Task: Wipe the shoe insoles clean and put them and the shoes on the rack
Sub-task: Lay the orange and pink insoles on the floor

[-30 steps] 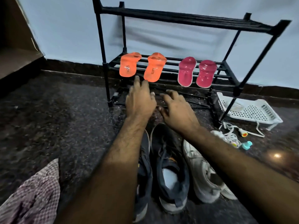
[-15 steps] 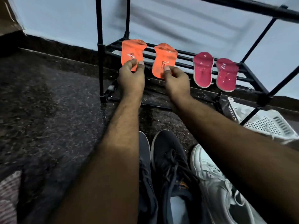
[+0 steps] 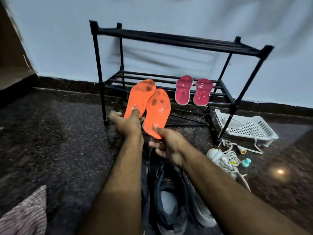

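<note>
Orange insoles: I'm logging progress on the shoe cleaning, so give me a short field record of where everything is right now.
left hand: grips one orange insole
right hand: pinches second orange insole by its heel
orange insoles: off the rack, overlapping, dark stains near the toes
pink insoles: leaning on the rack's middle shelf
dark shoes: on floor, under the arms
white shoe: on floor, right
checked cloth: floor, bottom left
white basket: floor, beside rack

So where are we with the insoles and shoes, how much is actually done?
Done, by position: two pink insoles lean on the rack; whether they were wiped can't be told. In hand: the left hand and right hand each hold an orange insole, both with dark stains. Left: wiping those with the checked cloth, racking them, plus the dark shoes and white shoes on the floor.
</note>
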Demonstrator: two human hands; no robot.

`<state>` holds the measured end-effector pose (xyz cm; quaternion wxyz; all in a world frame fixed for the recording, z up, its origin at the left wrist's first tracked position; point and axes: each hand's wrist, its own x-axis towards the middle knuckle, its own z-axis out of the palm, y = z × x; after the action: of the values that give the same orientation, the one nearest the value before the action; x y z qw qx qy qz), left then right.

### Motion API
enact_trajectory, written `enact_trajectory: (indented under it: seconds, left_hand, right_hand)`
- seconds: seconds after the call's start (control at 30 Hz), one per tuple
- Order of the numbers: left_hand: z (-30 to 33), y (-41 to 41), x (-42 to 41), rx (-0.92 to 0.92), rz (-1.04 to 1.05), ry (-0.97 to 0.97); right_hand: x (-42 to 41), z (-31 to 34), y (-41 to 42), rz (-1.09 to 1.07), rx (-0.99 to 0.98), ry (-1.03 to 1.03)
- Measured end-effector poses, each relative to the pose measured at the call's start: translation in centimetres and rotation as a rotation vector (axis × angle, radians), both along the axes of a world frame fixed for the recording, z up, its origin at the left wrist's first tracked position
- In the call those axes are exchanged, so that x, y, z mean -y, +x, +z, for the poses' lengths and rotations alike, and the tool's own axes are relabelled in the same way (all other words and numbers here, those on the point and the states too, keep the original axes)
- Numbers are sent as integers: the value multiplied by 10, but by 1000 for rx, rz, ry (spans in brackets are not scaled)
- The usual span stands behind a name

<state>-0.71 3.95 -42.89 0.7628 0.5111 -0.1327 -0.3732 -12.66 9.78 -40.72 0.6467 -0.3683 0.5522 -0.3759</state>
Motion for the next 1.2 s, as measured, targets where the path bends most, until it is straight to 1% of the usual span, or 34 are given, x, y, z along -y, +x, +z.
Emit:
enact_trajectory:
  seconds: [0.03,0.07,0.13,0.17,0.27,0.37,0.53,0.6,0.7,0.8,0.9,1.0,1.2]
  left_hand:
    - [4,-1,-9,-76,-104,-2]
    - [10,-3,-20,-111,-220,13]
    - [17,-7,-46,-76,-401,47]
    - [18,-10,-60,-66,-451,49]
    - [17,-29,-103,-91,-489,38]
    - [18,-57,-144,-82,-534,-24]
    - [28,-124,-200,65,-666,-52]
    - [23,-152,-217,102,-737,-52]
    - [11,-204,-240,167,-865,-24]
    - [3,-253,-257,183,-949,-12]
    - [-2,-287,-266,177,-980,-34]
    - [-2,-317,-270,204,-1017,-73]
    - [7,-357,-264,238,-1027,-125]
  right_hand:
    - [-12,4,-6,20,-12,-13]
    - [-23,8,-16,8,-23,-48]
    - [-46,17,-38,-26,-41,-117]
    - [-57,21,-50,-28,-53,-144]
    - [-89,24,-93,-8,-107,-206]
    - [-124,20,-137,-13,-150,-279]
    - [-178,13,-217,-52,-266,-329]
    - [-189,11,-242,-90,-279,-334]
    - [-205,11,-288,-164,-268,-318]
    - [-218,6,-334,-245,-263,-281]
    - [-228,-6,-371,-317,-284,-193]
    - [-224,-22,-398,-332,-318,-90]
    - [-196,-50,-414,-350,-329,68]
